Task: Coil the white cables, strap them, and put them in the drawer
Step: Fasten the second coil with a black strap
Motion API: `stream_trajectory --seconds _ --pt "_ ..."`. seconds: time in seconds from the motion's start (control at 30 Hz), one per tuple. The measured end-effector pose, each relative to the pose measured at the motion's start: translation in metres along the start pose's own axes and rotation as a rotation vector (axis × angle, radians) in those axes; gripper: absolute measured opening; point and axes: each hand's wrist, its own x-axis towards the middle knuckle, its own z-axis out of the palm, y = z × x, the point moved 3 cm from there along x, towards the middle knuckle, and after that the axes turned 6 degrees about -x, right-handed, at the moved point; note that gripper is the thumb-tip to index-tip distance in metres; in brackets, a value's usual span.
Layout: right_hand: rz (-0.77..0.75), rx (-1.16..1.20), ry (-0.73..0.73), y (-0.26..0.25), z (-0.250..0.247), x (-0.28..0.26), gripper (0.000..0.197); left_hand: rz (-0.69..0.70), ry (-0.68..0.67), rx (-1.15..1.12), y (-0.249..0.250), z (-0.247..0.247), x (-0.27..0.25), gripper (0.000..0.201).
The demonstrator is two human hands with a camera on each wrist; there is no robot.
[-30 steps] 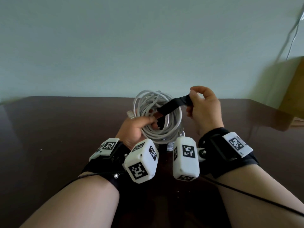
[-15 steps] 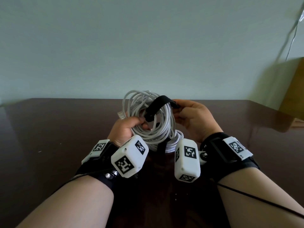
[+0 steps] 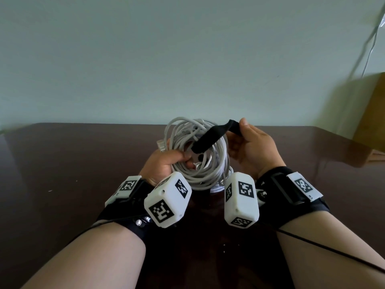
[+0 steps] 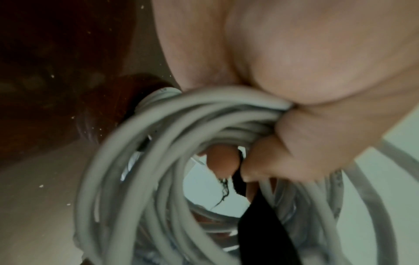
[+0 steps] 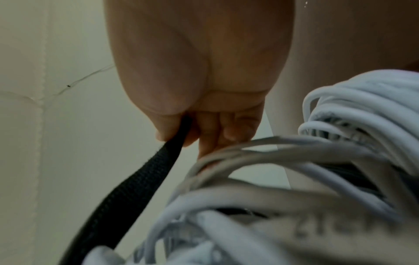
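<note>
A coil of white cable (image 3: 200, 155) is held upright above the dark brown table (image 3: 62, 163). My left hand (image 3: 166, 163) grips the coil's left side, fingers curled round the strands (image 4: 204, 118). A black strap (image 3: 210, 136) runs through the coil's middle and slants up to the right. My right hand (image 3: 250, 147) pinches the strap's free end between thumb and fingers, to the right of the coil; the right wrist view shows the strap (image 5: 140, 179) taut beside the cable loops (image 5: 294, 179). A clear plug (image 3: 160, 145) sticks out at the coil's left.
A pale wall (image 3: 187, 59) rises behind the table's far edge. A wooden box-like piece (image 3: 373, 113) stands at the right, with a thin wire (image 3: 368, 51) hanging along the wall above it. No drawer is in view.
The right hand folded the strap down over the coil's top half a second ago. It now has the strap's end pulled up and out to the right again. The left hand keeps its grip.
</note>
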Motion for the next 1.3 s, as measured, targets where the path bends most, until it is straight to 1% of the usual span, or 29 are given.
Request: stream_trajectory --seconds 0.1,0.17,0.23,0.3,0.37,0.4,0.5,0.53,0.57,0.67,0.77,0.83,0.9,0.97,1.03,1.1,1.13,1.2,1.27,1.3 --pt "0.003 -0.011 0.023 -0.002 0.002 -0.002 0.041 0.045 0.043 0.059 -0.001 0.001 0.0 0.007" --pt "0.062 0.035 0.0 -0.001 0.005 -0.006 0.043 0.074 0.077 0.112 -0.001 0.001 0.0 0.01" --pt "0.147 0.052 -0.091 -0.001 0.011 -0.011 0.048 0.077 0.095 0.204 0.001 0.002 -0.002 0.022" --pt "0.191 -0.013 -0.189 -0.001 0.012 -0.016 0.046 0.066 0.116 0.298 0.003 0.003 -0.004 0.033" --pt "0.188 -0.062 -0.232 -0.004 0.012 -0.02 0.038 0.053 0.105 0.297 0.004 0.005 -0.006 0.032" --pt "0.2 -0.044 -0.253 -0.003 0.011 -0.019 0.039 0.049 0.097 0.279 0.004 0.006 -0.006 0.032" --pt "0.211 -0.021 -0.296 -0.001 0.014 -0.017 0.058 0.049 0.08 0.223 0.003 0.009 -0.007 0.033" --pt "0.209 -0.009 -0.296 -0.001 0.015 -0.018 0.061 0.049 0.076 0.206 0.003 0.009 -0.007 0.033" --pt "0.207 0.003 -0.301 -0.001 0.015 -0.019 0.06 0.045 0.068 0.188 0.003 0.01 -0.007 0.034" --pt "0.211 0.033 -0.287 -0.001 0.016 -0.02 0.038 0.033 0.044 0.159 0.003 0.011 -0.008 0.04" --pt "0.187 -0.005 -0.225 0.0 0.015 -0.021 0.025 0.019 0.04 0.17 0.004 0.009 -0.009 0.043" --pt "0.149 -0.049 -0.177 -0.001 0.016 -0.021 0.028 0.016 0.016 0.184 0.005 0.009 -0.01 0.046" --pt "0.101 -0.099 -0.132 -0.003 0.016 -0.022 0.021 0.018 -0.014 0.195 0.006 0.01 -0.011 0.049" --pt "0.095 -0.133 -0.133 -0.003 0.018 -0.023 0.019 0.022 -0.051 0.204 0.008 0.011 -0.012 0.048" --pt "0.08 -0.173 -0.121 -0.004 0.02 -0.024 0.027 0.02 -0.074 0.207 0.01 0.01 -0.012 0.041" --pt "0.098 -0.181 -0.109 -0.002 0.021 -0.023 0.031 0.013 -0.088 0.208 0.011 0.01 -0.012 0.028" --pt "0.097 -0.185 -0.112 -0.001 0.019 -0.022 0.031 0.015 -0.091 0.215 0.011 0.01 -0.011 0.025" --pt "0.054 -0.201 -0.134 -0.001 0.016 -0.02 0.023 0.024 -0.095 0.228 0.01 0.012 -0.011 0.03" --pt "0.015 -0.3 -0.18 -0.004 0.016 -0.021 0.013 0.036 -0.093 0.225 0.009 0.014 -0.011 0.044" --pt "0.003 -0.329 -0.2 -0.004 0.015 -0.02 0.015 0.037 -0.096 0.221 0.009 0.015 -0.011 0.046"
